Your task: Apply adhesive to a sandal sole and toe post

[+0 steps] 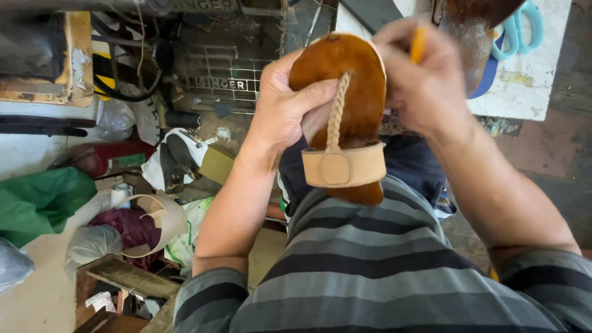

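A brown leather sandal [364, 92] with a braided tan strap and a wide tan band is held upright in front of my chest. My left hand [280, 108] grips its left edge, thumb lying across the footbed near the braid. My right hand [425, 77] is blurred at the sandal's upper right edge, closed around a thin orange-yellow tool [419, 43] whose tip I cannot see.
A white worktable [530, 74] with teal-handled scissors [524, 28] stands behind at the right. An old sewing machine treadle [225, 83] is at the back. On the floor at left lie a green bag [40, 200], a curved leather strip [163, 222] and wooden scraps [132, 277].
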